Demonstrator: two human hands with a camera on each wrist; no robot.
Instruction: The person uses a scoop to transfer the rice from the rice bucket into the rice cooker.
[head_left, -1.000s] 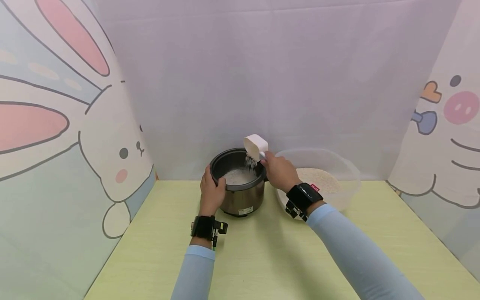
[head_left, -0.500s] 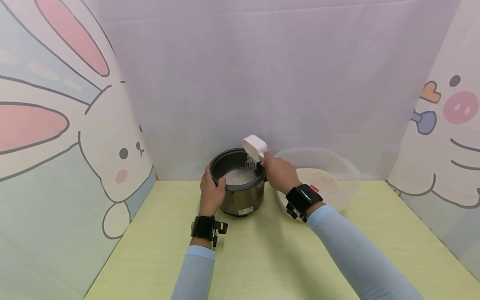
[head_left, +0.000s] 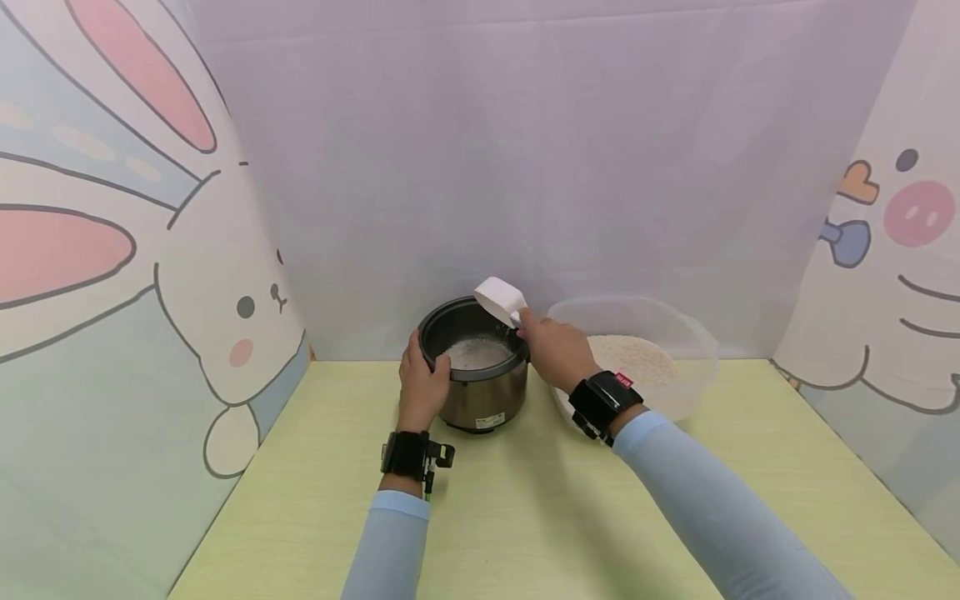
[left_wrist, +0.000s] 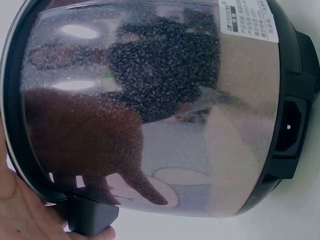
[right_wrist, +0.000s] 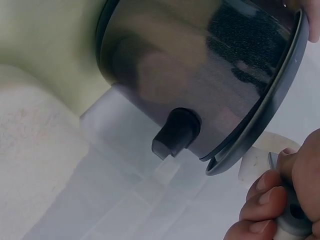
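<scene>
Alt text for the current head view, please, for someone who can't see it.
A person's right hand tilts a white scoop over an open dark-lined cooker with pale contents, while the left hand grips its side. To the right, a clear tub of pale grains stands on a yellow-green table.

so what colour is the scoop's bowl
White; the scoop's bowl shows best in the head view.
</scene>
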